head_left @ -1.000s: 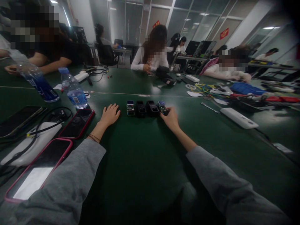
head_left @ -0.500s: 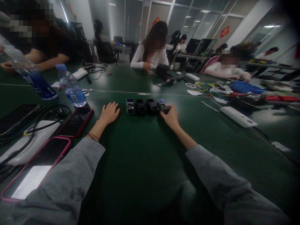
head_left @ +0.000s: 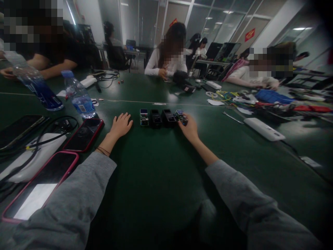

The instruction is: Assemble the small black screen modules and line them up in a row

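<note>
Four small devices would be too exact a tally, so: several small devices stand in a row on the green table [head_left: 156, 166]. At the row's left end is a circuit board with a small screen [head_left: 144, 117]. Two black boxy cases, a left one [head_left: 156, 118] and a right one [head_left: 168, 116], stand in the middle. My right hand [head_left: 189, 127] has its thumb and fingers around the right side of another circuit board with a screen [head_left: 179, 113], which rests at the row's right end; the fingers partly cover it. My left hand [head_left: 121, 125] lies flat, fingers spread, left of the row, holding nothing.
On the left are two water bottles, the nearer one [head_left: 79, 99] by a red-edged phone [head_left: 83, 135], and a pink-edged phone [head_left: 49, 184]. Right are a wrench [head_left: 233, 118], a white power strip [head_left: 264, 129] and tangled cables [head_left: 229, 96]. Other people sit across the table.
My right hand's fingers have shifted slightly on the right circuit board, and more of the board shows. My left hand stays in place.
</note>
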A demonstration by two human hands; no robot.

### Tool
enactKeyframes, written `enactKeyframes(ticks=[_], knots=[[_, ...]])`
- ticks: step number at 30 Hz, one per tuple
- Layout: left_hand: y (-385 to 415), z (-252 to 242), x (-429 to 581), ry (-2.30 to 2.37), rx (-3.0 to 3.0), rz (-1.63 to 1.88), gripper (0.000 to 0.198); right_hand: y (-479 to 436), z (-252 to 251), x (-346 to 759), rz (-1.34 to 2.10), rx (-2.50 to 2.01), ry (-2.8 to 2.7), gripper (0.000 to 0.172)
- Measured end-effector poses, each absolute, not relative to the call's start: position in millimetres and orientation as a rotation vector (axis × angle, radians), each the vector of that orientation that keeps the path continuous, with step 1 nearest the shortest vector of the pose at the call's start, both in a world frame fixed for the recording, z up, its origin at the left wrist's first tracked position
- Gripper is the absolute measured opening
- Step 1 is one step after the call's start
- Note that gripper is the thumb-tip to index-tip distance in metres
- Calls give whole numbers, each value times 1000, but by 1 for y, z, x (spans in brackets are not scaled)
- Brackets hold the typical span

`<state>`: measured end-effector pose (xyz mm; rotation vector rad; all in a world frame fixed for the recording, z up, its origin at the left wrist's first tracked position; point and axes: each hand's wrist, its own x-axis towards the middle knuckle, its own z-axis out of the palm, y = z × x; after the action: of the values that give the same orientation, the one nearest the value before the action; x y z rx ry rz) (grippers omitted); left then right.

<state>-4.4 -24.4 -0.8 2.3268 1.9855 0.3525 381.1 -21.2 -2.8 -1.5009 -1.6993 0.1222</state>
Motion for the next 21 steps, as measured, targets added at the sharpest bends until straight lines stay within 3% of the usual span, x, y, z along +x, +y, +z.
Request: enactKeyframes(ticks=[14,21], knots=[[-28,4,-1,2004,2331,323,59,-23,-2,382,133,-1484,-1639,45],[-29,3,0,1993,2314,340,61,-92,9,474,116,-1540,-1539,58]])
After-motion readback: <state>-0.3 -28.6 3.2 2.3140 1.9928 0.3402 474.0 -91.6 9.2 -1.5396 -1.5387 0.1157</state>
